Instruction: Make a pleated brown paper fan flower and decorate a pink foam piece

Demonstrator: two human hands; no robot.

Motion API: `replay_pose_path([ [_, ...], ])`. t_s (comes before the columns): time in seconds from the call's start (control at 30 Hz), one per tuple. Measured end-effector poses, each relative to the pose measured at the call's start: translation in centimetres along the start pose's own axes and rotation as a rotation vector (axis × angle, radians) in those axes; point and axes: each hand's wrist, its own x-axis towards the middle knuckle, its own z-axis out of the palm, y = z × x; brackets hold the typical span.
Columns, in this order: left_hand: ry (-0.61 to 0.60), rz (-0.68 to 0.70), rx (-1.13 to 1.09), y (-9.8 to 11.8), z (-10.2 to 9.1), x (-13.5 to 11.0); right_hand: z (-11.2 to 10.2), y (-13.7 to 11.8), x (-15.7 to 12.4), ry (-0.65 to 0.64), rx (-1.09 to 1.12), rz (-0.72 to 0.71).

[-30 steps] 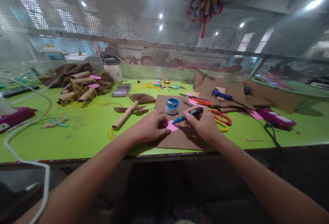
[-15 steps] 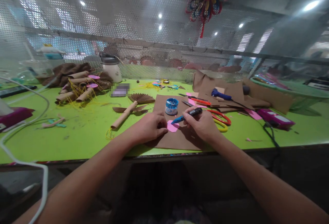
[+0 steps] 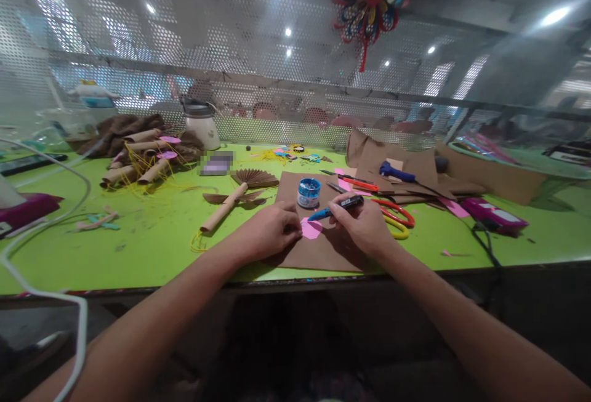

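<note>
My right hand (image 3: 362, 223) is closed around a blue marker (image 3: 339, 206) with a black end. Its tip is at the upper part of a small pink paper piece (image 3: 311, 229). My left hand (image 3: 279, 228) has its fingers curled, pinching the left edge of that pink paper. Under both lies a brown cardboard sheet (image 3: 295, 257). Just behind the paper stands a small open jar (image 3: 308, 193) with blue on its rim. A brown paper figure (image 3: 226, 206) with a pleated fan and a rolled tube lies left of my left hand.
Scissors (image 3: 398, 217) with red and yellow handles and a red cutter (image 3: 362, 184) lie right of the jar. A blue glue gun (image 3: 397, 172) rests on cardboard pieces. Rolled paper tubes (image 3: 154, 171) with yellow strings are piled at left. A white cable (image 3: 82, 322) crosses the left side.
Little differs. Both hands keep their places, with the marker tip still at the pink paper. The whole view has shifted very slightly.
</note>
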Motion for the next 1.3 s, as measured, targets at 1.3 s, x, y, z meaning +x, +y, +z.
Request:
replay_pose_path([
  [1.3,0.011,-0.010,0.031,0.24,-0.06,0.07,-0.08,0.05,-0.08,0.028,0.001,0.037],
])
